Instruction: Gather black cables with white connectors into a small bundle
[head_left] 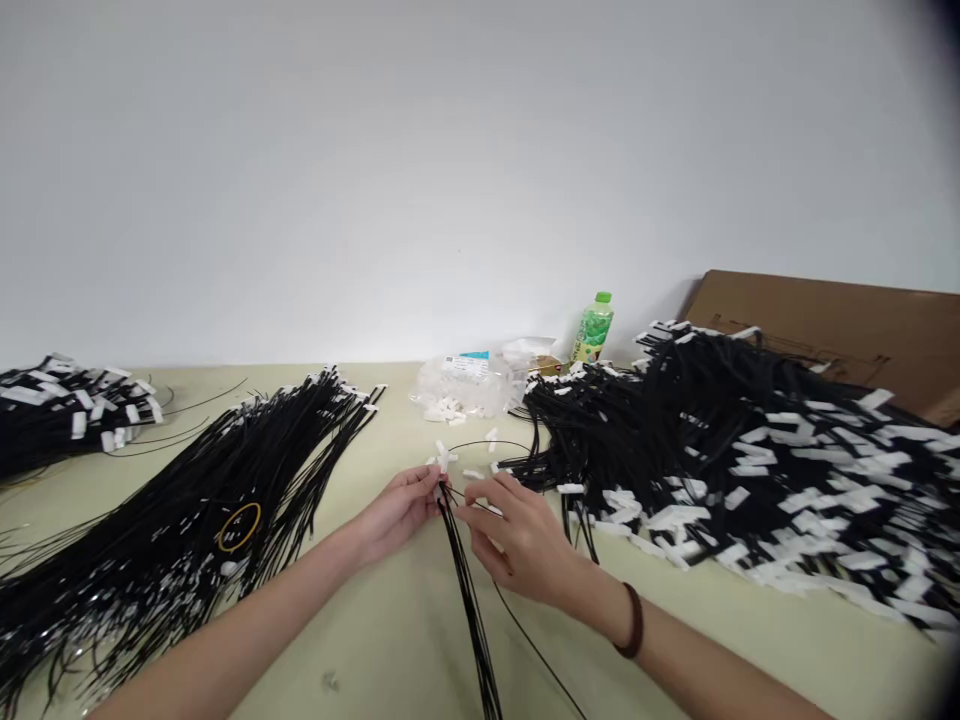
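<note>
At the middle of the table my left hand [401, 512] is closed, thumb and fingers pinching a small white connector [442, 458]. Several black wires [469, 600] run from it down toward the table's near edge. Close by on the right, my right hand [529, 540], with a dark band at its wrist, pinches a thin black wire [486, 508] beside the connector. A single wire [531, 640] trails below that hand. The fingertips partly hide where the wires meet the connector.
Large bundles of black wires with white connectors lie left [255, 450], far left [52, 415] and right [675, 430]. A yellow ring [240, 527] rests on the left bundle. Behind are a clear plastic bag [465, 385], a green-capped bottle [592, 332] and a cardboard box [825, 320].
</note>
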